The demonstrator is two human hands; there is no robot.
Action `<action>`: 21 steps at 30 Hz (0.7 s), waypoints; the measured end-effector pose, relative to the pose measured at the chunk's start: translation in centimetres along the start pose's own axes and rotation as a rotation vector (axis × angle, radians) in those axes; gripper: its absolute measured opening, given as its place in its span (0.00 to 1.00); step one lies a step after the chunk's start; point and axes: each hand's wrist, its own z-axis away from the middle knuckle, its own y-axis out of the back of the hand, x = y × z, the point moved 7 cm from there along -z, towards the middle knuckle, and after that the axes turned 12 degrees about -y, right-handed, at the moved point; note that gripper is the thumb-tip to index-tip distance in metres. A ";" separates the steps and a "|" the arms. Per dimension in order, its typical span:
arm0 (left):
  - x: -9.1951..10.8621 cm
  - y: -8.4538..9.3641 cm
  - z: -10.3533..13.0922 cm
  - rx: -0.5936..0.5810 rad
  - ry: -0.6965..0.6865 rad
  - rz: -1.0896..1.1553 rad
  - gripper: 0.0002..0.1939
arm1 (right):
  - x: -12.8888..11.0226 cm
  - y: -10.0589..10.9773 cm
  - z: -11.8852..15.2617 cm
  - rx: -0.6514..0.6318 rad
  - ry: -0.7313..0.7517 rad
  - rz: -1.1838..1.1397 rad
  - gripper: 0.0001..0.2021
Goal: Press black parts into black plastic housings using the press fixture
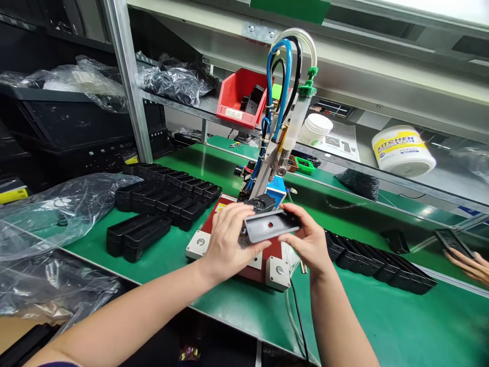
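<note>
Between my two hands is a black plastic housing [269,228], an open shell with a small reddish round spot inside. My left hand [229,232] grips its left end, thumb along the lower edge. On the right end, the thumb and fingers of my right hand [307,237] pinch it. Directly behind the housing stands a dispensing machine with a dark red base [250,278], a slanted syringe [298,120] and a ribbed black fixture [262,203]. Grey button boxes [278,271] sit at the base's front corners.
Rows of black housings stand left [168,191] and right [382,262] on the green bench. Clear plastic bags [69,214] lie far left. A shelf above holds a red bin [239,97] and white tubs [403,151]. Another person's hand [468,262] holds a black part at far right.
</note>
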 end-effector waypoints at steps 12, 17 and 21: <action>-5.3 -4.9 0.0 0.128 0.305 0.280 0.22 | 6.1 -2.6 -7.4 -0.145 -0.220 -0.158 0.33; -8.2 -5.4 -0.6 -0.027 0.293 0.447 0.25 | 5.6 -2.4 -5.8 -0.013 -0.273 -0.106 0.30; -10.8 -6.0 -1.7 -0.179 0.314 0.672 0.25 | 4.9 -2.0 -4.3 0.136 -0.320 -0.010 0.28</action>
